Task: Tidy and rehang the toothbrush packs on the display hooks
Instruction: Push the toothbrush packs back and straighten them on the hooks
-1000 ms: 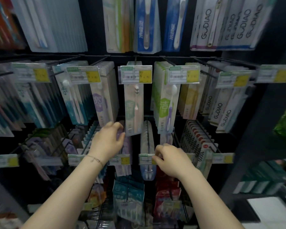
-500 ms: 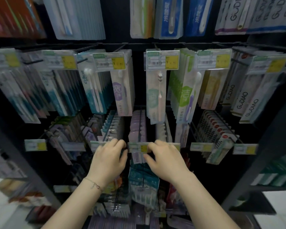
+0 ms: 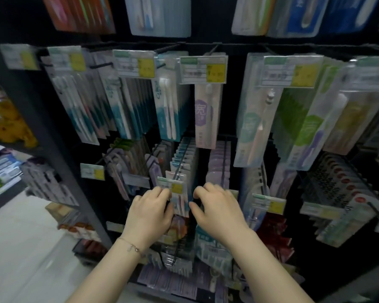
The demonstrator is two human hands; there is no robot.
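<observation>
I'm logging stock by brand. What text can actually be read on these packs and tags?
"宽": large character on the lilac pack on the upper hooks.
"10000": seemingly repeated down the black packs at right, blurred.
Price tags: yellow and white, print too blurred to read.
All other packs: lettering too blurred or small.

Dim shop; pale floor (image 3: 26, 248), blk racking (image 3: 53, 149)

My arms are bare from the elbows down, with no sleeves showing at either forearm. On my left wrist I wear a thin chain bracelet (image 3: 130, 246), fine-linked, with a small charm or clasp hanging near its outer side. My right wrist, hand and fingers carry nothing
</observation>
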